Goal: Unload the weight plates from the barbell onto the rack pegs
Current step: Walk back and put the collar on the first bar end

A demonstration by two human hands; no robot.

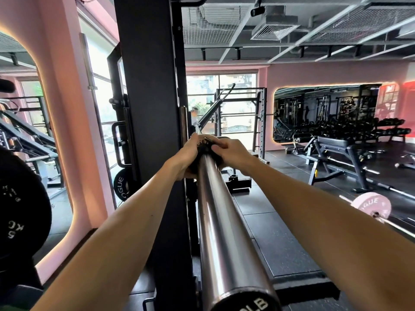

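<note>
Barbell sleeve (215, 212): a polished steel tube running from the bottom centre of the frame up to the middle; smooth and likely slippery, so a plate should slide along it freely once started.
Small plate (203, 147): a dark disc at the inner end of the sleeve, centre of the frame, against the black rack upright (149, 108); mostly hidden by the hands, its weight marking unreadable. Judged rigid and fairly light for its kind.
Left hand (187, 157): fingers curled round the plate's left edge, gripping it.
Right hand (233, 153): fingers wrapped over the plate's upper right edge, thumb toward the sleeve.
Where to hold: opposite rims, as both hands do now; pulling evenly should keep the bore from binding on the sleeve.
Risk: the plate will drop its full weight into the hands as it clears the sleeve end at the bottom of the frame.
Stored plates: 1 black plate (121, 186) low on the rack, left of centre; 1 larger black plate (20, 205) at the far left edge.
Pegs: the free peg is not clearly visible.
</note>
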